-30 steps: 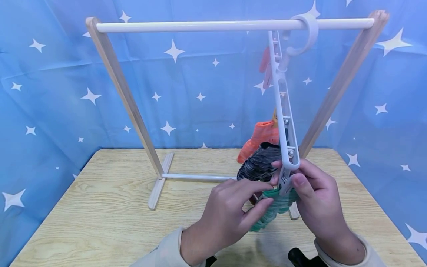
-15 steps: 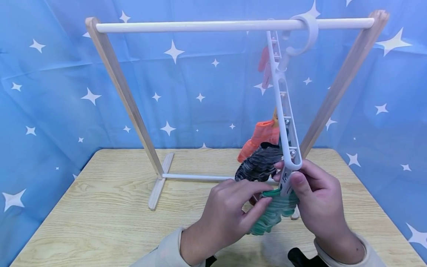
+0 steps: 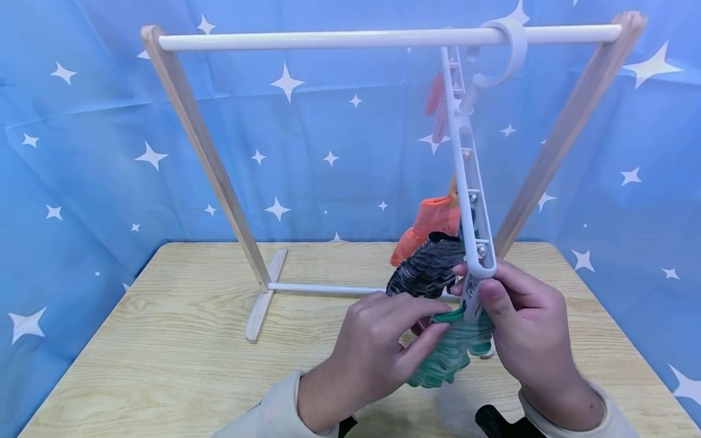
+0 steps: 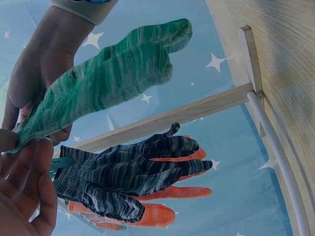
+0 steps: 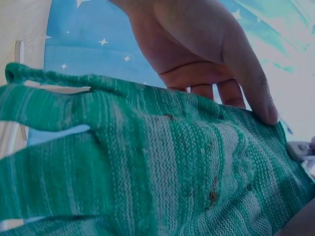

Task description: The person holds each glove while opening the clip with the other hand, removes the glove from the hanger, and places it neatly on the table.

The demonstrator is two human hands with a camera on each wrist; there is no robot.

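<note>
A green-and-white striped knit glove hangs at the near end of a white clip hanger, its fingers pointing down. My left hand pinches the glove's cuff between thumb and fingers. At the hanger's end my right hand squeezes a pale grey clothespin, thumb on its near side. The clothespin's lower end overlaps the cuff. In the right wrist view, the spread glove hides part of the right fingers. Behind it hang a black-and-grey glove and an orange glove.
The hanger's hook loops over the white rail of a wooden rack. Pink clothespins hang at the hanger's far end. A rack foot stands on the wood-grain table, before a blue starry cloth.
The hanger's near end and the clothespin have shifted slightly right with my right hand. More of the green glove shows below the clothespin. My left hand keeps its pinch on the cuff.
</note>
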